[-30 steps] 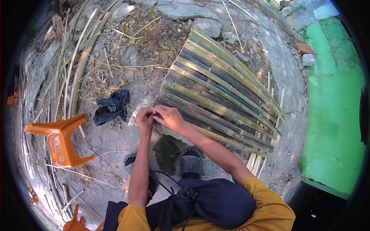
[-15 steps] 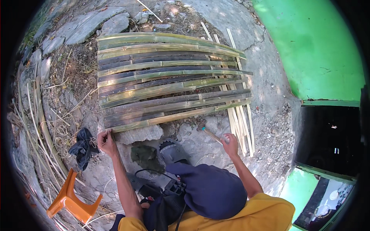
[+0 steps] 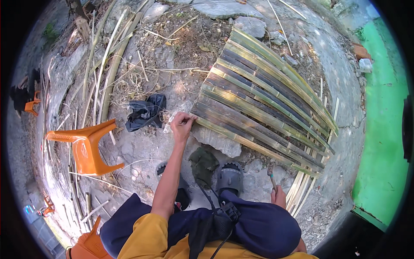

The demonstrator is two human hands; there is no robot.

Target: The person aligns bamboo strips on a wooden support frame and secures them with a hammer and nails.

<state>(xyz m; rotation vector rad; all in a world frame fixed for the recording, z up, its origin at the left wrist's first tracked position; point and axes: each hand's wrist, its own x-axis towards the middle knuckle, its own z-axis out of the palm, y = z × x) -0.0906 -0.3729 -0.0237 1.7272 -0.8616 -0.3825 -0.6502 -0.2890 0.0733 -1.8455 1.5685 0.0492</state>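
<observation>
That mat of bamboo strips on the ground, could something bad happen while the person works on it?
Maybe. The left hand pinches the corner of the woven mat of split green and brown bamboo strips; split edges might cut bare fingers. The right hand holds a thin dark tool close to the grey sandal, so a slip might hit the foot. The flat grey stone under the mat's edge might wobble.

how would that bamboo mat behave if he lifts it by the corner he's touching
The bamboo mat would probably sag: long thin slats, held at one corner by the left hand. It looks awkward rather than heavy. Loose strips at its lower edge might slide out.
</observation>
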